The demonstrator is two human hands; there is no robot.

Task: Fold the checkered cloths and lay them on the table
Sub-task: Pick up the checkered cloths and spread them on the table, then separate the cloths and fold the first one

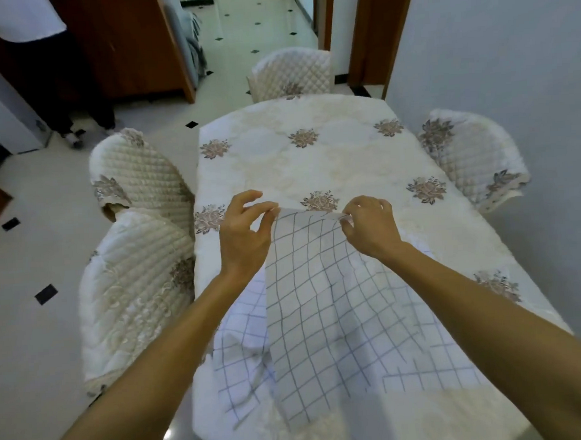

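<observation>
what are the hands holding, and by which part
The checkered cloth: the left hand pinches its far left corner, the right hand its far right corner.

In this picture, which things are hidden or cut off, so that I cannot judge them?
- Head view: the lifted cloth covers the lower cloths, so their number is unclear.
- The right arm hides part of the lifted cloth's right edge.
- The top frame edge cuts off the standing person.

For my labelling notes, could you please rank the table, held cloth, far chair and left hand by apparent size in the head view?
1. table
2. held cloth
3. far chair and left hand: alike here, chair farther off, so unranked.
</observation>
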